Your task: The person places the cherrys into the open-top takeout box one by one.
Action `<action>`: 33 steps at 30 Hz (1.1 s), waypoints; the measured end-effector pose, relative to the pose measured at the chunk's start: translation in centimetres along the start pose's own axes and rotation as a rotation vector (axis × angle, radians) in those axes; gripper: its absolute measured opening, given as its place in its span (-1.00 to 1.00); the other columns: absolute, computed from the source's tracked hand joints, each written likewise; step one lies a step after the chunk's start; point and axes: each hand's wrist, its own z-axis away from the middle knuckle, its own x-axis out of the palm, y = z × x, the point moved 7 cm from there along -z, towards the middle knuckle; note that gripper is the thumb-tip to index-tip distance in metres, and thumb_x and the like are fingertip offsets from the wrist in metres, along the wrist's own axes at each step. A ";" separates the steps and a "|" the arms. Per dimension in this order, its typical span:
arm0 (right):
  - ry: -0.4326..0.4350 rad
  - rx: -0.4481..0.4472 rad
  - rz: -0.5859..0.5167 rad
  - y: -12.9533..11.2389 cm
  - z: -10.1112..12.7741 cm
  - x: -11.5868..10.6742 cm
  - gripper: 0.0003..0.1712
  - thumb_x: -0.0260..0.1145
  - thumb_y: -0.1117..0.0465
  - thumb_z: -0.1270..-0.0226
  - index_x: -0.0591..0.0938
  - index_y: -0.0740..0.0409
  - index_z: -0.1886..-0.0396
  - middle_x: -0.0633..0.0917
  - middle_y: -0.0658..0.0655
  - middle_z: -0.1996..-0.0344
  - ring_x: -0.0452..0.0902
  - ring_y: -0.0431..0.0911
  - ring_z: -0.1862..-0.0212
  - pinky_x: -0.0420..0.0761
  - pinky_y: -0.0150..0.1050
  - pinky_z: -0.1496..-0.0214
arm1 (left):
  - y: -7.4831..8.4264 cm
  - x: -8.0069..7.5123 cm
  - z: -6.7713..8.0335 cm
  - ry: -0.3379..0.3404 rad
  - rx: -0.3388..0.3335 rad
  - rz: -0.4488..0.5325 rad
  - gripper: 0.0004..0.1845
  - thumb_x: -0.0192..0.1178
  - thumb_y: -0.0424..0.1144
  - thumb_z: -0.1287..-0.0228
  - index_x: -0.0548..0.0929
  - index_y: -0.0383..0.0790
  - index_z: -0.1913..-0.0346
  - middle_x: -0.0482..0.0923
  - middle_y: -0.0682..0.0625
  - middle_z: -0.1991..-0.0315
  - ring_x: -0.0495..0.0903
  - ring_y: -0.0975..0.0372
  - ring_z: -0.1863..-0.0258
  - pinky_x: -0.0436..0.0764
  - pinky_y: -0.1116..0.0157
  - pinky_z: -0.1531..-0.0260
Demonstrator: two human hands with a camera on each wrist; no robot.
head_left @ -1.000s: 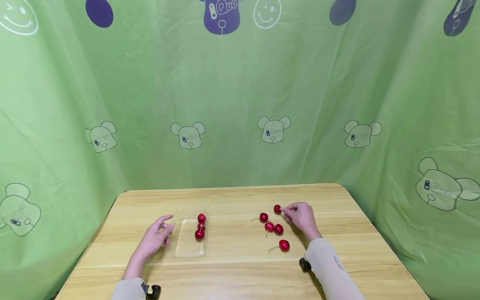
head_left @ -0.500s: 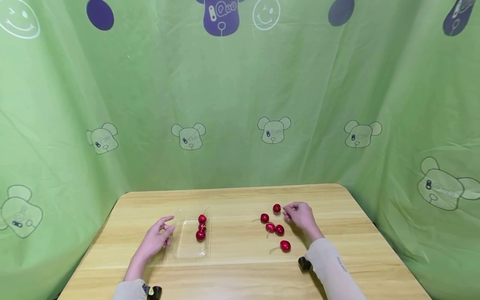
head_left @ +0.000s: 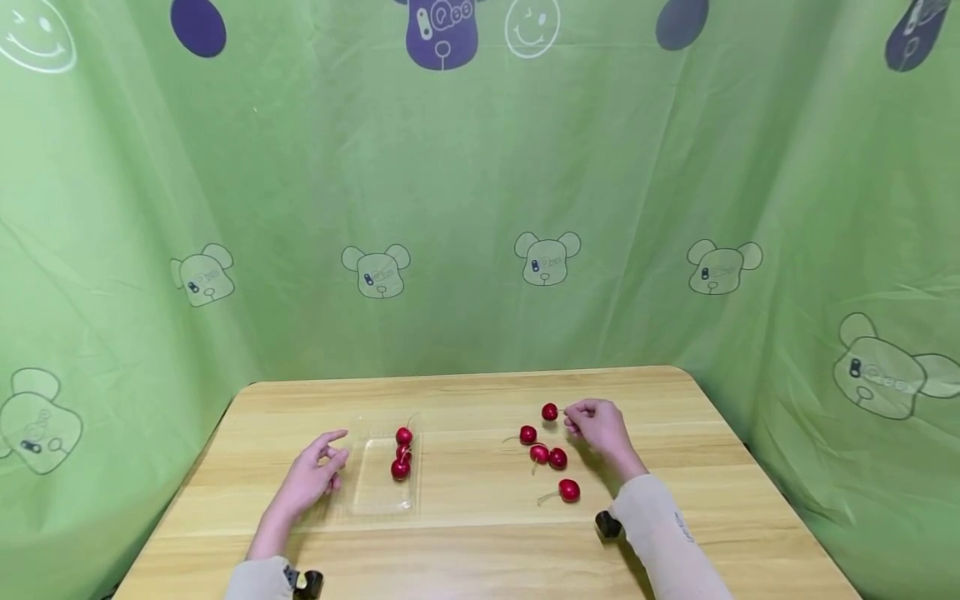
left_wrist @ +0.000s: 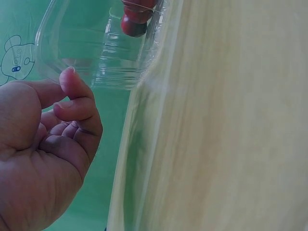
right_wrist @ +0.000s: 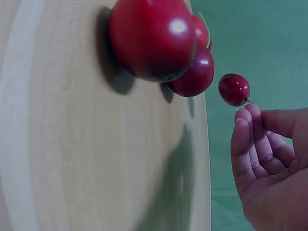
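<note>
A: Right hand point(head_left: 600, 427) pinched the stem of one cherry point(head_left: 550, 412), fruit hanging just clear of the worktop point(head_left: 480, 517), beside four loose cherries point(head_left: 548, 461).

B: Left hand?

A: Left hand point(head_left: 311, 477) rested on the wood, fingers loosely curled, holding nothing, fingertips right at the edge of the clear tray point(head_left: 375, 492). Three cherries in tray point(head_left: 401, 454) sat along its right side.

B: Handling?

A: I judged the cherry light, smooth-skinned, easily bruised; the stem looked the safest hold, though thin enough to snap.

B: Surroundings?

A: Pale wood-grain worktop, rounded corners. Green curtain point(head_left: 480, 208) printed with bears hung on three sides.
</note>
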 end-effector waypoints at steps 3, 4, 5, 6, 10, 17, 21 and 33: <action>-0.010 0.013 -0.018 0.0 0.1 -0.2 -0.73 0.23 0.29 -0.56 0.67 0.45 -0.01 0.74 0.40 0.16 0.72 0.11 0.17 0.78 -0.12 0.08 | 0.1 0.2 0.0 -0.004 0.004 -0.003 -0.46 0.12 -0.27 -0.59 0.33 -0.25 -0.53 0.57 -0.26 0.12 0.59 0.20 0.52 0.59 0.37 0.55; -0.012 0.014 -0.019 -0.1 0.1 -0.3 -0.73 0.23 0.29 -0.56 0.67 0.44 -0.01 0.74 0.40 0.15 0.72 0.12 0.16 0.78 -0.12 0.07 | 0.1 0.2 -0.1 -0.004 0.005 -0.004 -0.46 0.12 -0.27 -0.59 0.33 -0.25 -0.53 0.57 -0.27 0.12 0.59 0.20 0.52 0.60 0.37 0.55; -0.014 0.017 -0.021 -0.1 0.1 -0.3 -0.73 0.23 0.29 -0.56 0.67 0.43 -0.01 0.74 0.40 0.14 0.72 0.12 0.15 0.78 -0.11 0.05 | 0.1 0.3 -0.1 -0.006 0.006 -0.007 -0.46 0.12 -0.27 -0.59 0.33 -0.25 -0.53 0.57 -0.27 0.12 0.59 0.19 0.52 0.60 0.37 0.54; -0.014 0.016 -0.019 -0.1 0.2 -0.4 -0.73 0.23 0.28 -0.56 0.67 0.43 -0.02 0.74 0.39 0.14 0.72 0.13 0.14 0.78 -0.11 0.04 | 0.2 0.3 -0.1 -0.007 0.007 -0.008 -0.46 0.12 -0.27 -0.59 0.33 -0.25 -0.53 0.57 -0.27 0.12 0.59 0.19 0.52 0.60 0.37 0.55; -0.025 -0.006 -0.003 -0.5 0.1 -0.4 -0.71 0.23 0.28 -0.57 0.67 0.44 -0.05 0.74 0.41 0.13 0.72 0.14 0.13 0.78 -0.09 0.02 | 0.2 0.4 -0.1 -0.002 0.004 -0.011 -0.46 0.11 -0.29 -0.59 0.33 -0.26 -0.53 0.57 -0.28 0.12 0.59 0.20 0.53 0.59 0.37 0.56; -0.027 -0.029 -0.003 -1.4 0.4 -0.2 -0.72 0.24 0.30 -0.55 0.67 0.46 -0.04 0.76 0.36 0.19 0.74 0.01 0.21 0.78 -0.06 0.01 | 0.1 0.4 0.0 -0.003 -0.001 -0.006 -0.46 0.11 -0.29 -0.59 0.33 -0.27 -0.53 0.57 -0.28 0.12 0.59 0.19 0.53 0.59 0.37 0.56; -0.030 -0.047 0.005 -2.3 0.8 0.1 -0.73 0.25 0.30 -0.54 0.68 0.45 -0.02 0.77 0.33 0.22 0.74 -0.03 0.23 0.78 -0.01 -0.01 | -0.1 0.4 0.1 -0.002 -0.005 -0.001 -0.46 0.13 -0.28 -0.59 0.33 -0.26 -0.53 0.57 -0.28 0.12 0.59 0.19 0.52 0.59 0.37 0.55; -0.048 -0.073 -0.025 -3.5 1.1 1.2 -0.77 0.26 0.32 -0.53 0.69 0.42 0.02 0.76 0.28 0.26 0.72 -0.04 0.26 0.79 -0.14 0.09 | 0.3 0.3 0.2 -0.011 -0.003 0.002 -0.45 0.12 -0.27 -0.59 0.33 -0.24 -0.53 0.57 -0.26 0.12 0.59 0.19 0.51 0.60 0.37 0.54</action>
